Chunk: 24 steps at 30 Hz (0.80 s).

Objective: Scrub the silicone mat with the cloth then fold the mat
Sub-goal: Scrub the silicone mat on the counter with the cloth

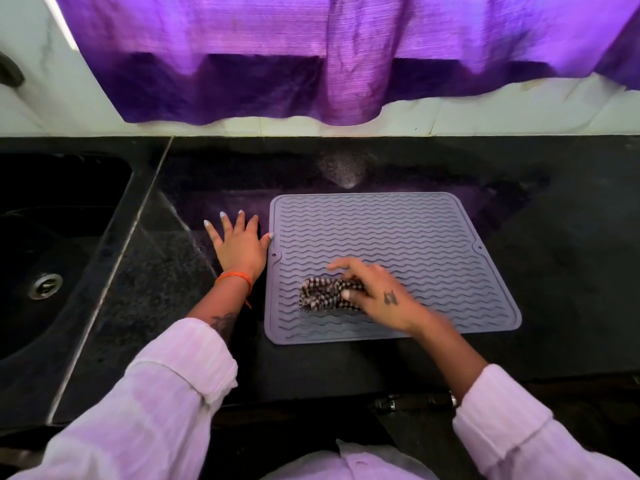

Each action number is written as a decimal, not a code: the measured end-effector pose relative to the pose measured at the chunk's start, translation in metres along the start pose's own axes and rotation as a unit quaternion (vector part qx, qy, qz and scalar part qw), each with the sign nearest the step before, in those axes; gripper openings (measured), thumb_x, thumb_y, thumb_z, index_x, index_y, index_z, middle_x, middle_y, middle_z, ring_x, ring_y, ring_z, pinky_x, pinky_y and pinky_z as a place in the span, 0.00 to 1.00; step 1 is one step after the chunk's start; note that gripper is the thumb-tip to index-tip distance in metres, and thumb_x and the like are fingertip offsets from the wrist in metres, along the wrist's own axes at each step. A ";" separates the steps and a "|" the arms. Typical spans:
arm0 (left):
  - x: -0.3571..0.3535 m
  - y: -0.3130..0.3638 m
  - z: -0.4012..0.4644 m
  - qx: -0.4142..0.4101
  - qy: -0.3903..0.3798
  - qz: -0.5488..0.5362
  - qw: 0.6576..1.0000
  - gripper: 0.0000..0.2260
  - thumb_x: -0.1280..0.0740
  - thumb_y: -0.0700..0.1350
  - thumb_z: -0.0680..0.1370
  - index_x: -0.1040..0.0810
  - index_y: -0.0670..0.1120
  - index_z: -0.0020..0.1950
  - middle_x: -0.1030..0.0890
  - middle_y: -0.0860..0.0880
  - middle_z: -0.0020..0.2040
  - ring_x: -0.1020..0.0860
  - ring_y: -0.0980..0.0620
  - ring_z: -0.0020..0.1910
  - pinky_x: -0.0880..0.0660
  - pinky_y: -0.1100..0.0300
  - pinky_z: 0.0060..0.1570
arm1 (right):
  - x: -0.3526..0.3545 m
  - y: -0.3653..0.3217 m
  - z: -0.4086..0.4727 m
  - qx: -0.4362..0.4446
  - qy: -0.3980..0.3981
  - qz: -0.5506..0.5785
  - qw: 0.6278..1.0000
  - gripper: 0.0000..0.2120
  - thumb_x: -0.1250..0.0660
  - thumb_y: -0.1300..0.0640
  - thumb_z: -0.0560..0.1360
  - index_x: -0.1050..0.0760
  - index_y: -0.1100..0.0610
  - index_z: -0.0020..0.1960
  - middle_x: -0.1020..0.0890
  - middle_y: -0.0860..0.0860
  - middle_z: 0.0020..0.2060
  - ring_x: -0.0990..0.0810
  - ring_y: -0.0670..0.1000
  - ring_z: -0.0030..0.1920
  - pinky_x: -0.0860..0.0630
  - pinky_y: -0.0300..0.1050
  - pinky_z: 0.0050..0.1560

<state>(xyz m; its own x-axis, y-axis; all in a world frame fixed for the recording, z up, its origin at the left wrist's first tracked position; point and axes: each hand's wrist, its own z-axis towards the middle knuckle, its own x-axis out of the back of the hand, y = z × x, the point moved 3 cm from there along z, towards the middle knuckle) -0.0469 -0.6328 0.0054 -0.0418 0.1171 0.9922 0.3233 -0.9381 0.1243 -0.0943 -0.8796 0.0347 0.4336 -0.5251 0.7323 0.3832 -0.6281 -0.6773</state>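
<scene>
Scrubbing looks to be the step in hand: the right hand holds a bunched checked cloth down on the near-left part of the grey silicone mat, thumb curled against the cloth's near side while the index finger reaches out over it. The mat lies flat and fully spread on the dark stone surface, its wavy ridges facing up, with its near edge close to the front of the surface. The left hand rests flat on the surface just beside the mat's left edge, fingers spread and holding nothing; its thumb tip touches the mat's raised rim, and by my reading it is steadying the mat against sliding.

Folding has not begun, since no corner or edge is lifted. Most of the mat lies beyond and to the right of the cloth, so I judge the next move calls for carrying the cloth across those ridges with firm pressure while the left hand braces the rim. A dark sink sits at the left, and a purple curtain hangs behind.
</scene>
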 end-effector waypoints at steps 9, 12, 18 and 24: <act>0.000 0.001 0.000 0.001 -0.003 0.007 1.000 0.25 0.48 0.58 0.81 0.40 0.49 0.75 0.43 0.46 0.77 0.55 0.40 0.77 0.66 0.37 0.70 | 0.004 -0.015 0.015 0.033 0.080 -0.246 0.965 0.19 0.42 0.46 0.78 0.33 0.44 0.69 0.26 0.47 0.60 0.30 0.50 0.60 0.36 0.48 0.60; 0.000 0.001 0.001 0.002 -0.005 0.002 1.000 0.25 0.48 0.58 0.81 0.40 0.49 0.75 0.43 0.46 0.77 0.55 0.40 0.77 0.67 0.38 0.70 | -0.028 -0.013 -0.010 0.058 0.079 -0.269 0.958 0.22 0.49 0.43 0.79 0.43 0.41 0.73 0.27 0.49 0.63 0.30 0.53 0.62 0.40 0.51 0.63; 0.001 0.002 0.000 0.000 -0.006 0.003 1.000 0.24 0.48 0.58 0.81 0.39 0.50 0.75 0.42 0.46 0.77 0.54 0.40 0.77 0.65 0.37 0.71 | -0.029 -0.005 -0.004 0.054 0.062 -0.260 0.962 0.20 0.48 0.44 0.78 0.40 0.35 0.70 0.28 0.48 0.64 0.30 0.53 0.60 0.42 0.49 0.58; 0.001 0.003 -0.002 0.002 -0.014 0.001 1.000 0.24 0.49 0.58 0.82 0.39 0.49 0.75 0.43 0.47 0.77 0.55 0.40 0.77 0.65 0.37 0.70 | -0.031 -0.005 -0.023 0.062 0.059 -0.248 0.965 0.21 0.46 0.47 0.78 0.41 0.31 0.68 0.28 0.48 0.64 0.30 0.52 0.60 0.34 0.54 0.57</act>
<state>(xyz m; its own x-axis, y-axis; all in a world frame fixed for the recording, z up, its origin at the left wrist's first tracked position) -0.0482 -0.6367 0.0067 -0.0140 0.1245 0.9921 0.3270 -0.9371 0.1222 -0.1286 -0.8736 0.0173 0.0789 -0.2431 0.9668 0.6181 -0.7490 -0.2388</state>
